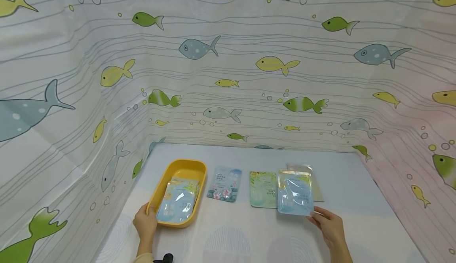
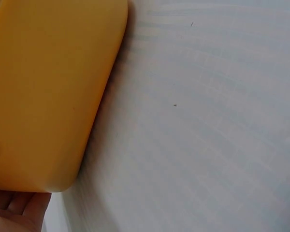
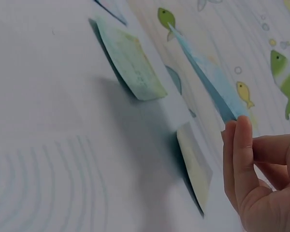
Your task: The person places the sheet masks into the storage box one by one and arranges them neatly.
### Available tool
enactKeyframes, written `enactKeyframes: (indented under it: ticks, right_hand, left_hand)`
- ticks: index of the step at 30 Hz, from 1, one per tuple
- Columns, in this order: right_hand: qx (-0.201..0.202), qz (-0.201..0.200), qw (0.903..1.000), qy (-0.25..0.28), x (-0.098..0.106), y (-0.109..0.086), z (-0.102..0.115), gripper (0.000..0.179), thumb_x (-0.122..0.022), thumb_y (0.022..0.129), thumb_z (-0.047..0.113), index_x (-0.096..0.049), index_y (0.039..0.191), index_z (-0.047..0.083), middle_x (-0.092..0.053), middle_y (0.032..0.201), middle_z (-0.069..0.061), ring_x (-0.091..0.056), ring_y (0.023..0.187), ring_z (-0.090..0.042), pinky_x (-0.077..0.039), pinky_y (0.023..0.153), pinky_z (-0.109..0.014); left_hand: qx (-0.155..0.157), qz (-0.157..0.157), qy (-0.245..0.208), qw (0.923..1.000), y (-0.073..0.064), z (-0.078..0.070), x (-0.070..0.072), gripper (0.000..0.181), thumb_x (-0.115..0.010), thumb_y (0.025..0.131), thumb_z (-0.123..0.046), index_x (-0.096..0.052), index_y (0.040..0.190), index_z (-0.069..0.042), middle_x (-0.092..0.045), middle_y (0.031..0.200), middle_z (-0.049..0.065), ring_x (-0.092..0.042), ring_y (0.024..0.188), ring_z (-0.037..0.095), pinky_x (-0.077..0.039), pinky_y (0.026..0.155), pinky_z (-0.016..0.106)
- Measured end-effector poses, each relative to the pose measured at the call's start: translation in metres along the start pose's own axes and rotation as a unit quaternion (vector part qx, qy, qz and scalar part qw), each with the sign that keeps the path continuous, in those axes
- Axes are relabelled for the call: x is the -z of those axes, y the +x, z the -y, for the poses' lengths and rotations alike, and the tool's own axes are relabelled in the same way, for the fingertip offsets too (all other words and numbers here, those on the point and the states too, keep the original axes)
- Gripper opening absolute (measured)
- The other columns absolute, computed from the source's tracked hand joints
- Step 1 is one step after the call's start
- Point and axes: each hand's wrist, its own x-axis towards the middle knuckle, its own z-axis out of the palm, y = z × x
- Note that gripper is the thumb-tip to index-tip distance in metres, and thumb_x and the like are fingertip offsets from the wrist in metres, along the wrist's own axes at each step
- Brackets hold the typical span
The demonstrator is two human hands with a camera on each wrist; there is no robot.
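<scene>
My right hand (image 1: 329,225) pinches the blue packet (image 1: 295,193) by its near right corner, long side pointing away; my left hand (image 1: 145,220) grips the yellow tray (image 1: 187,171).

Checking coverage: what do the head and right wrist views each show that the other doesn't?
Of the two, only the head view shows the left hand gripping the yellow tray and the packets inside. Only the right wrist shows the held blue packet almost edge-on, off the table. Both show the green packet, the pale packet, the patterned backdrop and the right hand pinching that packet.
</scene>
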Motion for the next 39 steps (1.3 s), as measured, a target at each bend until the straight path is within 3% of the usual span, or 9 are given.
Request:
enactKeyframes:
  ticks: [13, 19, 32, 39]
  right_hand:
    - [0.008, 0.027, 0.9996, 0.01, -0.053, -0.005, -0.008, 0.039, -0.055, 0.082, -0.015, -0.046, 0.119, -0.024, -0.064, 0.087, -0.011, -0.067, 0.069, -0.014, -0.056, 0.069, -0.025]
    - [0.016, 0.049, 0.9985, 0.019, -0.087, -0.01, -0.007, 0.036, -0.056, 0.081, -0.015, -0.05, 0.115, -0.024, -0.064, 0.088, -0.015, -0.067, 0.068, -0.015, -0.056, 0.068, -0.026]
    - [0.044, 0.174, 0.9835, 0.026, -0.157, -0.02, -0.005, 0.032, -0.058, 0.083, -0.011, -0.053, 0.112, -0.024, -0.065, 0.093, -0.016, -0.067, 0.068, -0.013, -0.056, 0.069, -0.026]
    - [0.046, 0.21, 0.9763, 0.025, -0.183, -0.025, -0.004, 0.031, -0.058, 0.083, -0.01, -0.054, 0.11, -0.023, -0.065, 0.091, -0.015, -0.066, 0.067, -0.011, -0.056, 0.069, -0.026]
  left_hand:
    - [-0.003, 0.006, 0.012, 0.9999, -0.002, 0.004, 0.003, 0.025, -0.051, 0.089, 0.004, -0.057, 0.107, 0.02, -0.058, 0.104, 0.039, -0.054, 0.097, 0.056, -0.042, 0.084, 0.06]
    - [0.004, 0.011, 0.012, 0.9999, 0.001, 0.004, 0.003, 0.026, -0.05, 0.09, 0.003, -0.056, 0.109, 0.02, -0.057, 0.106, 0.039, -0.054, 0.098, 0.056, -0.043, 0.085, 0.06]
    - [-0.001, -0.002, -0.001, 1.0, 0.0, -0.001, 0.001, 0.024, -0.052, 0.089, 0.004, -0.058, 0.106, 0.02, -0.059, 0.103, 0.038, -0.055, 0.097, 0.055, -0.043, 0.084, 0.059]
    - [0.005, 0.002, 0.002, 1.0, 0.001, -0.001, 0.0, 0.024, -0.052, 0.089, 0.004, -0.058, 0.106, 0.019, -0.059, 0.103, 0.038, -0.055, 0.097, 0.054, -0.044, 0.084, 0.059]
